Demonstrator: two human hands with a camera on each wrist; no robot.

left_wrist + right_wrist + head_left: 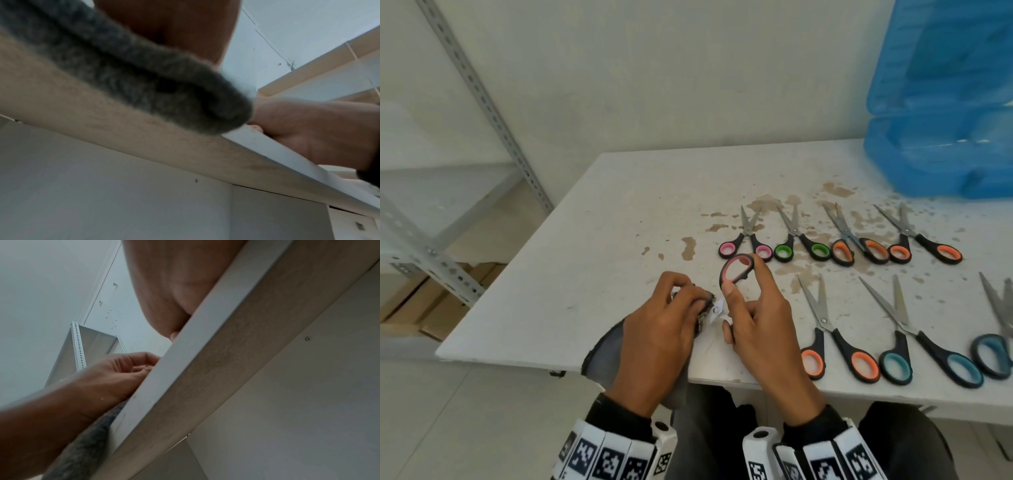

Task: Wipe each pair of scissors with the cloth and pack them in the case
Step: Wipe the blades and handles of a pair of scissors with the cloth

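My right hand [753, 318] holds a pair of pink-handled scissors [736, 272] by the handle, near the table's front edge. Its blades run left into the grey cloth [602, 353], which my left hand [661, 329] grips around them. The cloth [127, 76] hangs over the table edge in the left wrist view, and the cloth [82, 449] shows again in the right wrist view. Several more scissors lie in two rows to the right, among them a pink pair [748, 240], a green pair [799, 240] and a teal pair [921, 342]. The blue case [941, 113] stands open at the back right.
The white table [619, 219] carries brown stains around the far row of scissors. A grey metal shelf frame [482, 113] stands to the left, with cardboard boxes [421, 308] on the floor below it. The wrist views look up past the table edge [205, 369].
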